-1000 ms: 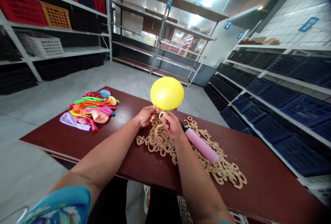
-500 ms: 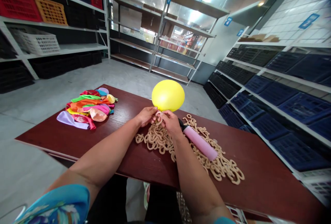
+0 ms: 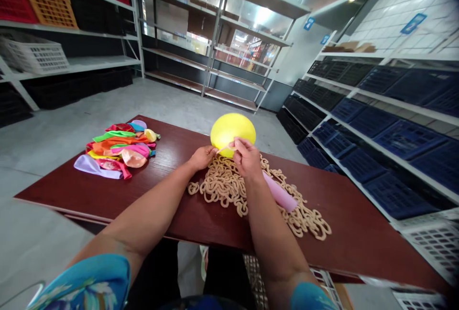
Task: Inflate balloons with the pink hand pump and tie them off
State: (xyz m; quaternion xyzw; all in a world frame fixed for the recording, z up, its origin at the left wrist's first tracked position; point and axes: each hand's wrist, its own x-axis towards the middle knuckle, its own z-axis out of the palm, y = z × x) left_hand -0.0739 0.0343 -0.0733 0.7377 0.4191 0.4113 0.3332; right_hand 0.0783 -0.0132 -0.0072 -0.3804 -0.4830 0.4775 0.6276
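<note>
As I look down through the head camera, I see both hands meeting just above the middle of the frame, at the base of a yellow balloon [image 3: 232, 130] that is blown up and sits low over the far edge of the dark red table [image 3: 89, 190]. The left hand [image 3: 201, 157] comes in from the lower left, its fingers closed to a pinch at the balloon's underside, where the neck is. The right hand [image 3: 247, 158] comes in from the lower right and partly covers the balloon's lower right side. Its thumb and forefinger are pinched shut on a pale strand [image 3: 224, 148] that runs taut between the two hands. I cannot tell whether that strand is the balloon's stretched neck or a bit of the strip below. Directly under the hands lies a beige strip of loops [image 3: 220, 188], heaped in a tangle on the table and trailing off toward the lower right. A pink pump [image 3: 281, 197] lies across that tangle, just right of the right wrist, its near end pointing to the lower right. Well apart, at left of centre, a pile of flat balloons [image 3: 118, 150] in orange, green, pink, lilac and red lies on the same table. Metal shelves [image 3: 215, 37] stand across the top of the frame, with red and orange crates [image 3: 50, 6] at upper left and dark blue crates [image 3: 387, 143] along the right side.
</note>
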